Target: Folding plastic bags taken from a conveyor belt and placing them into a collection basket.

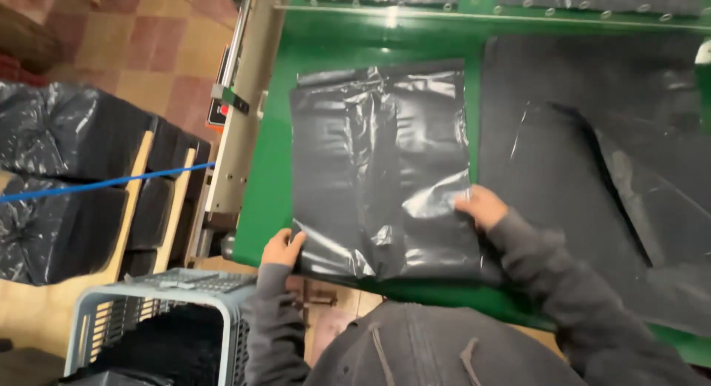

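So there's a stack of black plastic bags [381,171] lying flat on the green table [270,186], with its near edge hanging right at the table's front lip. The left hand [282,249] is pinching the near-left corner of the stack, fingers curled onto the plastic. The right hand [481,206] sits on the right edge, low down, fingers pressed into the crinkled film, looks like it's gripping a fold, though how tight I can't tell.

Room-wise: there's a bare green strip to the left of the stack before the metal side rail [244,119], and more open green above the top edge. On the right it's tighter: a big dark sheet [578,156] lies just beside the stack and spreads off toward the far right.

Down left, off the table, a grey plastic crate [159,312] sits near the left elbow, and bagged black bundles [59,186] rest on a wooden rack, with a blue cord [96,184] across them.
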